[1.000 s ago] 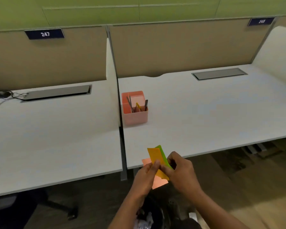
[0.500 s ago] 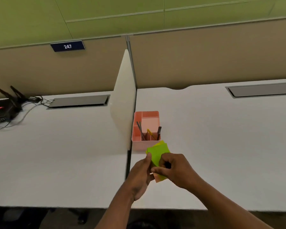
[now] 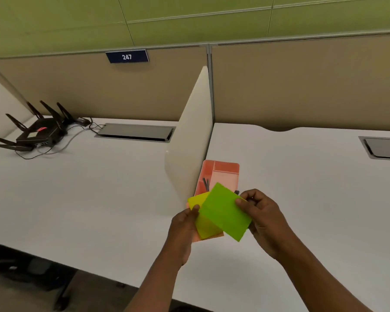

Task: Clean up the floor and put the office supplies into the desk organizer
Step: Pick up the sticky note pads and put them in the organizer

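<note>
A pink desk organizer (image 3: 225, 168) with several compartments stands on the right white desk beside the divider; dark pens (image 3: 205, 183) stick up in its left slot. Just in front of it I hold sticky note pads over the desk. My right hand (image 3: 260, 216) pinches a green pad (image 3: 223, 213) at its right edge. My left hand (image 3: 185, 226) grips a yellow pad (image 3: 202, 221) with an orange pad (image 3: 218, 235) underneath. The pads hide the organizer's front part.
A cream divider panel (image 3: 189, 143) separates two white desks (image 3: 302, 188). A black router (image 3: 40, 131) with antennas and cables sits at the far left. Grey cable hatches (image 3: 135, 132) lie at the back of each desk. A chair base (image 3: 38, 273) shows below the left desk.
My view and hands have moved closer over the desk. The green pad has been pulled to the right, apart from the yellow and orange pads, and now lies flatter toward me.
</note>
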`<state>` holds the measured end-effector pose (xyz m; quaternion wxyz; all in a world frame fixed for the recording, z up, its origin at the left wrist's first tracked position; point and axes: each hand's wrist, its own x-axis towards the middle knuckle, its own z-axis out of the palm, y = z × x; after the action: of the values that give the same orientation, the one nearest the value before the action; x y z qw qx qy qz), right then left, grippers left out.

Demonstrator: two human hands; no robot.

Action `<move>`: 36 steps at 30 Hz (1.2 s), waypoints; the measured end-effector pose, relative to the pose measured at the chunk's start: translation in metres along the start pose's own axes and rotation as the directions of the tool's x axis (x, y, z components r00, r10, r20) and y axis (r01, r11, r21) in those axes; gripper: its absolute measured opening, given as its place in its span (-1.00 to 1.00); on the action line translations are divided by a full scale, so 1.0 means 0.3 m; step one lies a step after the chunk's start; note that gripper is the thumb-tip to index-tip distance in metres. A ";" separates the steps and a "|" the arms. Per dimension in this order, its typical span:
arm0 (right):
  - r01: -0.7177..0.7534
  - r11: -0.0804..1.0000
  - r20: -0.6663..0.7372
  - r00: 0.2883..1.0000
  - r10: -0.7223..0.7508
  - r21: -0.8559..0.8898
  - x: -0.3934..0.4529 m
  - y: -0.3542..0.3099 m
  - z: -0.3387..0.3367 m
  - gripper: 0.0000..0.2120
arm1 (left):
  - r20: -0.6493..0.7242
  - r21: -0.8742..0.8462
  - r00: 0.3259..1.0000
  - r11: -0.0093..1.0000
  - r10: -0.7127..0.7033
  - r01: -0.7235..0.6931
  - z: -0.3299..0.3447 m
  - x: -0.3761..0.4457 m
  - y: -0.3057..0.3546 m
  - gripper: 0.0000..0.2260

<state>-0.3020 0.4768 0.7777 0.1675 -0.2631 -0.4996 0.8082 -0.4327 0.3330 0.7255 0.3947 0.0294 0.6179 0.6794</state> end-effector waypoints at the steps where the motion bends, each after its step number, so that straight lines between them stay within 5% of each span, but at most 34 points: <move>1: -0.038 0.998 -0.034 0.999 0.036 -0.048 0.024 0.016 -0.004 -0.91 | -0.011 0.006 1.000 1.000 0.002 -0.002 0.000 0.008 0.008 -0.63; 7: -0.130 0.901 -0.422 0.905 -0.062 -0.413 0.128 0.146 0.061 -0.87 | -0.074 0.055 0.997 0.998 0.021 -0.016 0.055 0.049 0.019 -0.69; 16: -0.210 0.963 -0.644 0.763 0.054 -0.169 0.206 0.166 0.149 -0.80 | -0.126 -0.009 0.992 1.000 0.003 -0.004 0.124 0.088 0.005 -0.70; 22: -0.219 0.960 -0.589 0.804 0.077 -0.173 0.215 0.156 0.159 -0.88 | -0.109 0.141 0.992 0.988 0.071 -0.055 0.157 0.095 -0.008 -0.67; 26: -0.197 0.832 -0.359 0.933 -0.004 -0.519 0.214 0.155 0.105 -0.85 | -0.152 0.175 0.983 0.982 0.102 -0.075 0.138 0.107 0.013 -0.70; 29: -0.154 0.814 -0.238 0.971 0.020 -0.560 0.226 0.131 0.074 -0.85 | -0.177 0.218 0.978 0.974 0.107 -0.067 0.126 0.115 0.025 -0.78; 33: -0.236 0.940 -0.161 0.966 0.200 -0.246 0.245 0.112 0.063 -0.80 | -0.164 0.248 0.973 0.961 0.164 -0.120 0.115 0.110 0.035 -0.81; 36: -0.418 0.900 -0.056 0.903 0.427 0.125 0.259 0.102 0.053 -0.80 | -0.115 0.274 0.978 0.952 0.174 -0.137 0.114 0.101 0.048 -0.80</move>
<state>-0.3743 0.4931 0.7361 0.0229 -0.3886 -0.3780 0.8400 -0.4428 0.3794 0.7323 0.2888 0.0835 0.7247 0.6201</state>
